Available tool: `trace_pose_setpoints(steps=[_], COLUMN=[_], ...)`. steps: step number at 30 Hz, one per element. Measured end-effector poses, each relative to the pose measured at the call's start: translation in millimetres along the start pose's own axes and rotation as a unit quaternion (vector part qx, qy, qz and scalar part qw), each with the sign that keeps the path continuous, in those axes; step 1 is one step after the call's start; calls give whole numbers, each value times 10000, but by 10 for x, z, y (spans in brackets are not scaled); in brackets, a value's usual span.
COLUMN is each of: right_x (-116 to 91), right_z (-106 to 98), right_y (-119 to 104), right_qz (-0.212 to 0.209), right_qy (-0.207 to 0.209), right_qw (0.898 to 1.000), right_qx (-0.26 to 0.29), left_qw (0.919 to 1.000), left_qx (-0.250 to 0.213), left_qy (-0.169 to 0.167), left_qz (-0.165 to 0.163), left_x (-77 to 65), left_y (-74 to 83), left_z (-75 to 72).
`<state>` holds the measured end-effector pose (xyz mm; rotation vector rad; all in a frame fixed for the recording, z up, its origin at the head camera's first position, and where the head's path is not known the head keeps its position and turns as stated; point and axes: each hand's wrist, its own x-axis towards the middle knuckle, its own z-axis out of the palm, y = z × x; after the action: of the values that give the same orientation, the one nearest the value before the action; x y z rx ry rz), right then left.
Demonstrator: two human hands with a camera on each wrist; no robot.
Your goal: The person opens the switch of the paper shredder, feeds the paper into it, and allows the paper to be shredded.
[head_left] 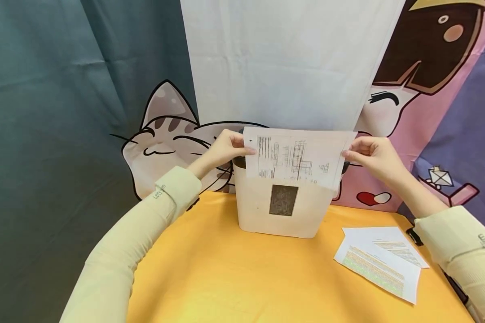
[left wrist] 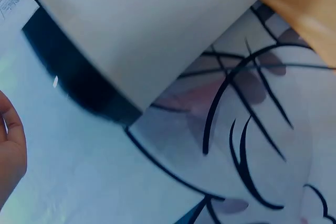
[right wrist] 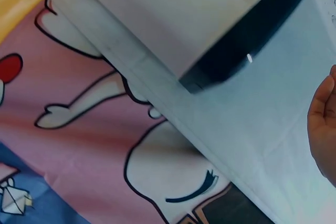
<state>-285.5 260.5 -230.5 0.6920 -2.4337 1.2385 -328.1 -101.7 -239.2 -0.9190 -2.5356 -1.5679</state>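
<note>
A sheet of paper (head_left: 283, 157) printed with technical drawings is stretched between the two hands. My left hand (head_left: 230, 148) pinches its left edge between thumb and fingers, and my right hand (head_left: 373, 154) pinches the right edge. Behind the sheet stands a white paper shredder (head_left: 252, 206) with a dark window (head_left: 284, 200) in front. The sheet hides most of its black top (right wrist: 247, 35), and I cannot tell whether the lower edge touches it. In the wrist views only part of each hand shows, the left hand (left wrist: 11, 148) and the right hand (right wrist: 323, 124).
Two printed sheets (head_left: 377, 264) overlap on the yellow tabletop (head_left: 226, 278), right of the shredder. Printed cloth with a cartoon cat (head_left: 165, 148) hangs close behind. A dark curtain (head_left: 44, 157) covers the left side.
</note>
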Motion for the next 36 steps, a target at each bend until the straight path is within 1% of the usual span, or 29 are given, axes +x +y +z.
trace_pose_setpoints(steps=[4,6,8,10,12,15,18,21,27,32,36], right_x=[139,209,284,354,416,495,552,587,605,561,532], right_z=[-74,-100,-115,-120,-113,-83,-25,40,129,214,243], right_y=[-70,-101,-121,-126,-114,-67,-23,12,109,160,160], right_qz=[152,192,149,87,21,-115,-153,-87,-66,-98,-137], right_qy=[231,349,452,538,612,755,915,1003,1044,1175,1108], right_qw=[9988,9973,9959,9948,9939,9917,9881,9850,9820,9812,9833], right_qx=[-402,-610,-763,-862,-915,-1031,-1224,-1403,-1574,-1525,-1437], left_qw=[9994,9990,9986,9976,9964,9931,9890,9854,9848,9860,9869], left_qx=[192,388,517,590,536,615,795,929,804,734,760], left_qy=[-216,-145,38,340,637,982,1240,1424,1533,1480,1408], left_qz=[169,159,143,152,181,191,103,-22,-142,-222,-212], left_x=[123,178,234,290,349,424,477,506,509,481,467], left_y=[120,161,189,201,202,171,120,58,-37,-69,-82], left_z=[-140,-195,-233,-257,-262,-251,-220,-183,-111,-99,-109])
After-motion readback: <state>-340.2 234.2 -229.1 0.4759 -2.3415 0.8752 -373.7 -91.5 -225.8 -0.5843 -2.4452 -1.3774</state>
